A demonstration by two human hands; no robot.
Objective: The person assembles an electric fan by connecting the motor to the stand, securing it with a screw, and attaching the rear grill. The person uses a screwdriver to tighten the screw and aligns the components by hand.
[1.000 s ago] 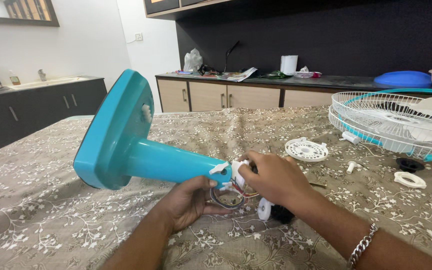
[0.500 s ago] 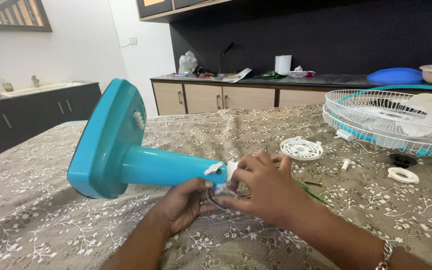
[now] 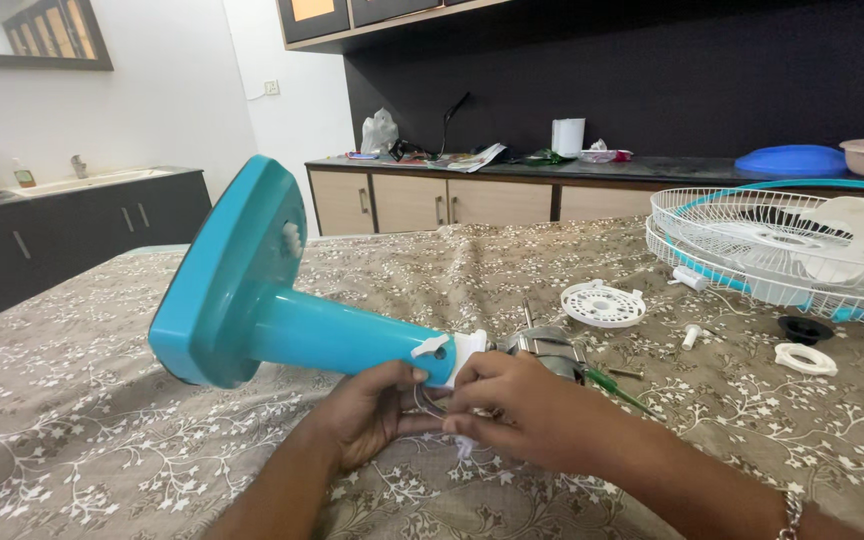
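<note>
2 hands are working at the neck of the teal fan stand (image 3: 252, 300) (lying sideways): left hand (image 3: 372, 410) gripping beneath it, right hand (image 3: 522, 410) pinching wires (image 3: 432, 402), calling for careful feeding next.

Bare cloth left of the stand (image 3: 252, 300); motor (image 3: 544, 345), screwdriver (image 3: 617, 388) crowd the right.

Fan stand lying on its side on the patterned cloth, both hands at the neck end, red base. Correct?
Not quite: the fan stand is teal, not red, as the head view shows. The rest holds: it lies on its side on the patterned cloth, with the left hand and right hand at the neck end.
</note>
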